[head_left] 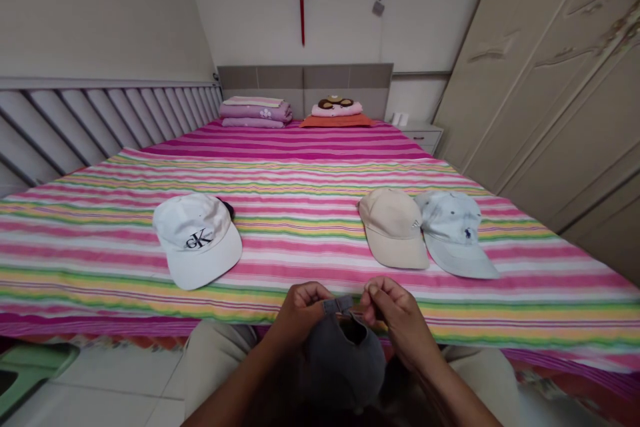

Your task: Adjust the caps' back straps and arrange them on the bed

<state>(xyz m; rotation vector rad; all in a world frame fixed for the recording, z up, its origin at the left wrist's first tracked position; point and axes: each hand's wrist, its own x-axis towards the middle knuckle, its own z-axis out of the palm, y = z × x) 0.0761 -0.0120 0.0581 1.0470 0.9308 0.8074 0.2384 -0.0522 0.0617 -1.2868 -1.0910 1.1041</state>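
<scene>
A dark grey baseball cap (345, 363) is in front of me, its back opening and adjustable strap (339, 305) facing up. My left hand (303, 310) is closed on the left side of that strap, thumb and fingers pinching it. Just right of the strap's end, my right hand (395, 310) is closed, thumb against forefinger; what lies between those fingers is too small to make out. On the bed beyond, a white cap (197, 237) with black lettering lies to the left. To the right, a beige cap (393, 227) touches a pale blue cap (455, 230).
The caps lie on a striped bedspread (295, 233). Folded bedding (256, 112) sits by the headboard (345, 80). A slatted rail (110, 113) runs along the left, a wardrobe (550, 93) along the right. A green stool (37, 367) stands at the lower left.
</scene>
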